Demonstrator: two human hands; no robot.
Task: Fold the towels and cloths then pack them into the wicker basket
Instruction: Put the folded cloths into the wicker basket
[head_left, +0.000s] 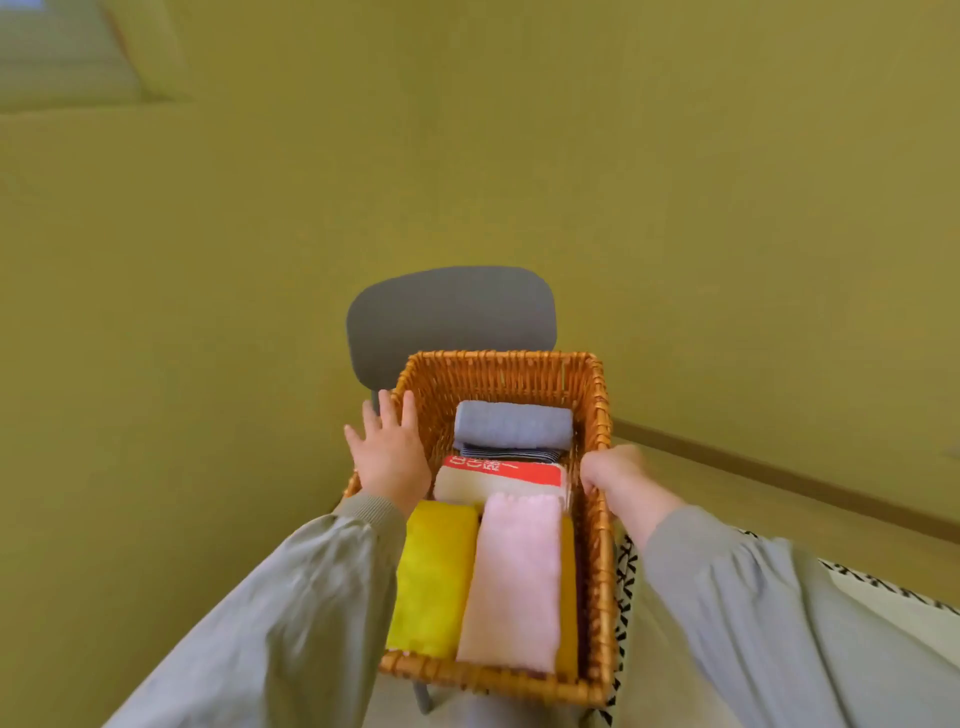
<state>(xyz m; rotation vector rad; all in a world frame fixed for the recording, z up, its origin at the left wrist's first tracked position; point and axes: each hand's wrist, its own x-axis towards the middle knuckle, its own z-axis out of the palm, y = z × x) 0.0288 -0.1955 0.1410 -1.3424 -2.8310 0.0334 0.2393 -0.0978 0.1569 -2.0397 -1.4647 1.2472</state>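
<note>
Wicker basket (467, 675) is close below the view, w/ folded pieces packed inside. Yellow towel (434, 577) and pink towel (514, 577) lie side by side at the near end, then a red-and-cream towel (498, 475), then a grey rolled towel (511, 423) at the far end. Right hand (618, 478) curls its fingers round the right rim; left hand (389, 452) lies against the left rim, fingers straight and spread. Just behind is a grey chair (452, 317). Packing looks done, I judge; next move prob. calls for a firm left grip too before the basket is carried
</note>
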